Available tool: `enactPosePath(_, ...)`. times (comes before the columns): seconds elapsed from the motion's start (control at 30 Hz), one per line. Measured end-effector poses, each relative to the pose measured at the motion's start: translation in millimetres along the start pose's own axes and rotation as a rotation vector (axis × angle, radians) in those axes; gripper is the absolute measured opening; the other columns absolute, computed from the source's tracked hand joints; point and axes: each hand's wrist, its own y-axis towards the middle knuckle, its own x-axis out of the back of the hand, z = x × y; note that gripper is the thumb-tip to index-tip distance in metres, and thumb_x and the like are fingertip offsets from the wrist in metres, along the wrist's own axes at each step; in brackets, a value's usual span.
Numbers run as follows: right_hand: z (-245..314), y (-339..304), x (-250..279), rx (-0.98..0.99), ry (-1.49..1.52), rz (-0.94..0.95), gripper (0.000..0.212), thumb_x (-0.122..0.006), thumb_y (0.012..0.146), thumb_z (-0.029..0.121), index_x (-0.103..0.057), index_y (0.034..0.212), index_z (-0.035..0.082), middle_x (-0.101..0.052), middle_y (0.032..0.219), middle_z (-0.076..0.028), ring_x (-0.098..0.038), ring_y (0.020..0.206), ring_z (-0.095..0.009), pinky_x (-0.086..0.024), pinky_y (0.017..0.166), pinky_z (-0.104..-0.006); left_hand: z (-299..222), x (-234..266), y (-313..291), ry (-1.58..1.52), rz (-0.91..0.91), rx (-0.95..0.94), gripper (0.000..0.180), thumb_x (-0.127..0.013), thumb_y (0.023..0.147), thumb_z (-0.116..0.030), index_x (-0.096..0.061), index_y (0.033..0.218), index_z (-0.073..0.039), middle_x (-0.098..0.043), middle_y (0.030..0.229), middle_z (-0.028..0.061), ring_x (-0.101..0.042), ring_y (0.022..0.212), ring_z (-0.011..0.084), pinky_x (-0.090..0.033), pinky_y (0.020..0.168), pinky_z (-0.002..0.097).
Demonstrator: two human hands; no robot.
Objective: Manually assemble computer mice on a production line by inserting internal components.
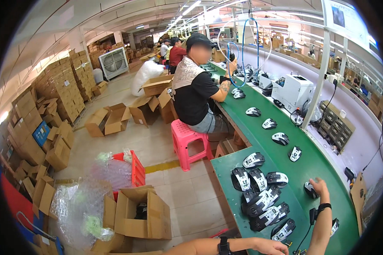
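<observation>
My right hand [319, 187] reaches over the green work surface with its fingers apart. It is at the edge of a black and white computer mouse [310, 191]; whether it touches the mouse I cannot tell. A strap circles that wrist. My left hand [270, 246] is low at the bottom edge, its fingers partly cut off by the frame. Just above it lies a computer mouse [283, 230], at the near end of a pile of mice [259, 204]. Another mouse [334, 227] shows partly behind my right forearm.
Several mice [280, 138] are spaced along the green belt [259, 102]. A co-worker [193, 85] sits on a pink stool [187, 140] farther up. Left of the bench stand an open cardboard box [157, 214] and a red crate [139, 170]. A white machine [292, 91] stands by the wall.
</observation>
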Motion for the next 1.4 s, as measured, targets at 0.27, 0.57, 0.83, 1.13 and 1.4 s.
enactPosePath(0.27, 13.4, -52.3, 22.7, 0.164, -0.023, -0.014, 0.057, -0.073, 0.073, 0.050, -0.067, 0.104, 0.003, -0.067, 0.105, -0.021, -0.063, 0.099, -0.039, -0.052, 0.086, -0.0478, -23.2, 18.7, -13.9, -0.056, 0.100, 0.048, 0.046, -0.051, 0.101, -0.033, -0.045, 0.139, -0.007, -0.063, 0.113, 0.0048, -0.060, 0.096, 0.0113, -0.047, 0.085, 0.0277)
enactPosePath(0.57, -15.4, -118.6, 64.5, -0.318, 0.050, -0.316, 0.072, -0.078, 0.060, 0.059, -0.067, 0.109, 0.007, -0.064, 0.113, -0.015, -0.057, 0.109, -0.035, -0.050, 0.088, -0.0531, -29.2, 18.3, 25.4, -0.194, 0.108, 0.043, 0.042, -0.051, 0.097, -0.019, -0.048, 0.132, 0.005, -0.064, 0.114, 0.0229, -0.066, 0.099, 0.0276, -0.049, 0.088, 0.0339)
enactPosePath(0.83, 17.4, -266.6, 104.4, 0.550, 0.677, -0.252, 0.063, -0.085, 0.063, 0.046, -0.065, 0.107, 0.005, -0.067, 0.103, -0.012, -0.063, 0.096, -0.030, -0.049, 0.086, -0.0389, -35.4, 19.2, 32.8, -0.574, -0.372, 0.029, 0.064, -0.041, 0.098, -0.052, -0.040, 0.138, -0.002, -0.059, 0.121, 0.0245, -0.066, 0.096, 0.0385, -0.058, 0.072, 0.0407)
enactPosePath(1.13, 28.3, -356.0, 79.4, 0.439, 0.450, -0.290, 0.083, -0.077, 0.069, 0.047, -0.049, 0.135, 0.007, -0.046, 0.138, -0.022, -0.042, 0.130, -0.041, -0.032, 0.108, -0.0516, -4.4, 15.4, 35.8, -0.581, -0.342, 0.075, 0.047, -0.035, 0.103, -0.039, -0.046, 0.134, -0.007, -0.060, 0.124, 0.0141, -0.064, 0.106, 0.0295, -0.057, 0.078, 0.0482)
enactPosePath(1.4, 22.0, -360.0, 86.9, 0.372, 0.739, -0.196, 0.069, -0.070, 0.068, 0.019, -0.053, 0.133, 0.003, -0.050, 0.141, -0.019, -0.043, 0.135, -0.036, -0.037, 0.109, -0.0446, -31.9, 10.1, 44.6, -0.730, -0.157, 0.069, 0.055, -0.036, 0.102, -0.040, -0.034, 0.144, -0.004, -0.051, 0.136, 0.0184, -0.060, 0.115, 0.0325, -0.054, 0.090, 0.0520)
